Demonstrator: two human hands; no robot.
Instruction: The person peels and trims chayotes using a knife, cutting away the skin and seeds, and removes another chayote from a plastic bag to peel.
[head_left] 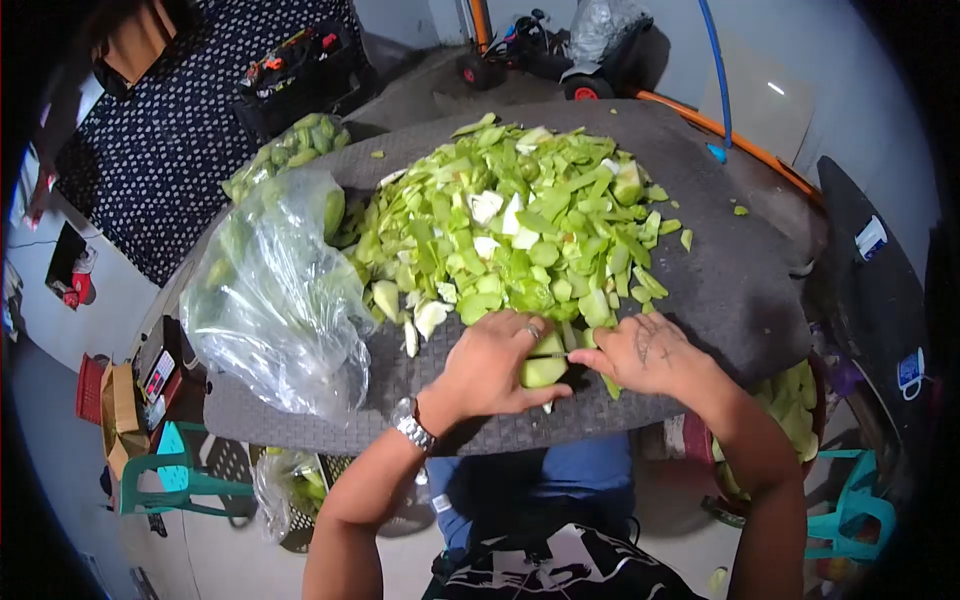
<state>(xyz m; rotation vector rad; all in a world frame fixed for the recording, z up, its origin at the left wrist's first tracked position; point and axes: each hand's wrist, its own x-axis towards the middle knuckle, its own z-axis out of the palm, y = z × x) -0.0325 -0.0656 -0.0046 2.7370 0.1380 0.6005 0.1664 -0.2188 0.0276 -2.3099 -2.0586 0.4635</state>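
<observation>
My left hand, with a ring and a wristwatch, is closed over a peeled pale-green vegetable near the table's front edge. A dark slit splits the vegetable, and a thin blade, seemingly a knife, lies across it. The fist of my right hand is closed at the blade's right end; the handle is hidden inside it. Just beyond both hands spreads a large heap of green peelings, with some white chunks among them.
On the left of the dark woven-look table lies a clear plastic bag of green vegetables, with another bag behind. Below right stands a tub of pale-green pieces. Teal chairs flank the table.
</observation>
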